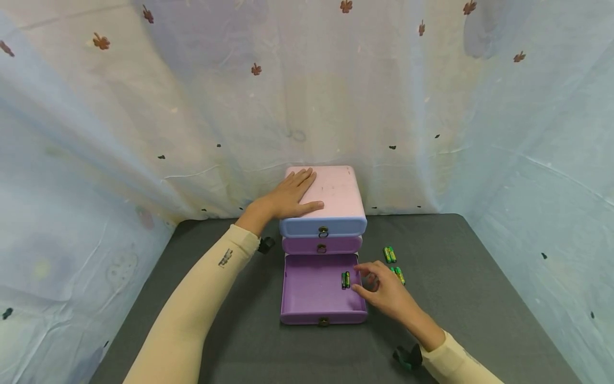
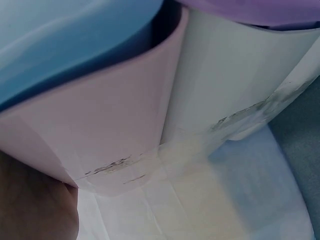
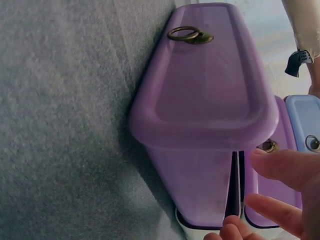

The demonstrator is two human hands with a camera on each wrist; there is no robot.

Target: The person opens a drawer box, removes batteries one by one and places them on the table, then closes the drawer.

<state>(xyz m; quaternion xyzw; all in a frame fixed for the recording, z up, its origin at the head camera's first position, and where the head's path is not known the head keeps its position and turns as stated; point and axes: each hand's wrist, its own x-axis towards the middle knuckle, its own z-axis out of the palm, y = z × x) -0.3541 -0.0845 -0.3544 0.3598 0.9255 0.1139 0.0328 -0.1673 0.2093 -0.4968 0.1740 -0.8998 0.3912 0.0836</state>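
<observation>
My left hand (image 1: 295, 194) rests flat on the pink top of a small three-drawer cabinet (image 1: 336, 186), fingers spread. The bottom purple drawer (image 1: 307, 298) is pulled out towards me. Inside it, right of the middle, two green-and-black batteries (image 1: 345, 280) lie side by side. Over the drawer's right edge hovers my right hand (image 1: 386, 290), thumb and forefinger apart with nothing between them. In the right wrist view its fingers (image 3: 282, 167) show beside the drawer's side wall. More batteries (image 1: 390, 254) lie on the table just beyond that hand, some partly hidden by it.
Above the pulled-out drawer, the purple middle drawer (image 1: 302, 245) and the blue top drawer (image 1: 299, 228) are closed, each with a ring pull. The cabinet stands on a dark grey table (image 1: 230, 341). Behind and at both sides hangs a patterned curtain (image 1: 326, 106).
</observation>
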